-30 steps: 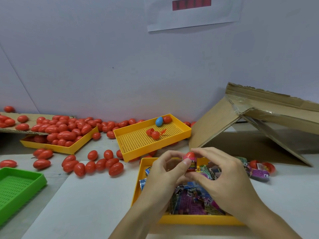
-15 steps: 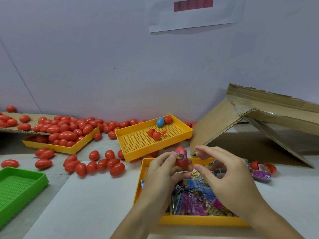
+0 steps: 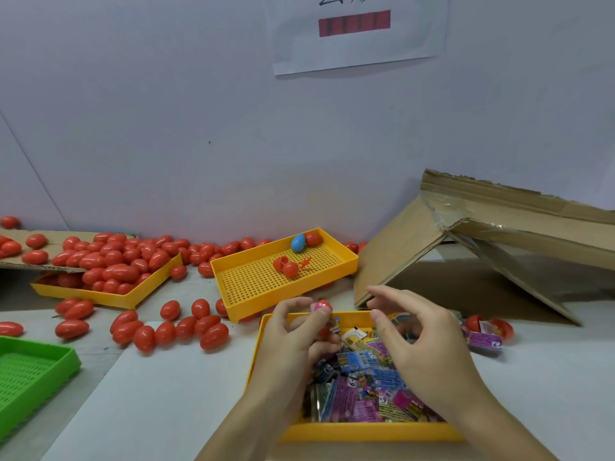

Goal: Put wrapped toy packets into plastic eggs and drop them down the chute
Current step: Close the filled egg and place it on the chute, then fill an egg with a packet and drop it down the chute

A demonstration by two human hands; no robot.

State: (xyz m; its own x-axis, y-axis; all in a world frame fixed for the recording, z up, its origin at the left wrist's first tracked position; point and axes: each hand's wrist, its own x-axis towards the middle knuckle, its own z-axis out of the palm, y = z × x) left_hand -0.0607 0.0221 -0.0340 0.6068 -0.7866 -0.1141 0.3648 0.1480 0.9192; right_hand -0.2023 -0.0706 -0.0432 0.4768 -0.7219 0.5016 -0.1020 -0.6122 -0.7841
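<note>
Head view, looking down at a pale tabletop (image 3: 166, 394) set against a wall. The left hand (image 3: 293, 341) is pinching a red egg (image 3: 322, 307) with a pink packet sticking out of it, holding it just above the far rim of the near yellow tray (image 3: 366, 432). The right hand (image 3: 422, 347) is hovering beside it with fingers loosely curled, grasping nothing, a small gap separating the two hands. Colourful wrapped packets (image 3: 362, 384) are filling the near tray beneath both hands.

Behind it, a second yellow tray (image 3: 253, 287) is sitting tilted, holding a blue egg (image 3: 298, 242) and a few red pieces. Further left, a third yellow tray (image 3: 109, 296) is heaped with red eggs (image 3: 113, 261), and more are lying scattered along the wall and across the tabletop between the trays. A green tray (image 3: 30, 371) is sitting at the left edge.

To the right, a cardboard chute (image 3: 499, 234) is leaning against the wall, its lower flap resting on the tabletop. An open red egg and a purple packet (image 3: 482, 339) are lying in front of it. Bare tabletop is showing at lower left and far right.
</note>
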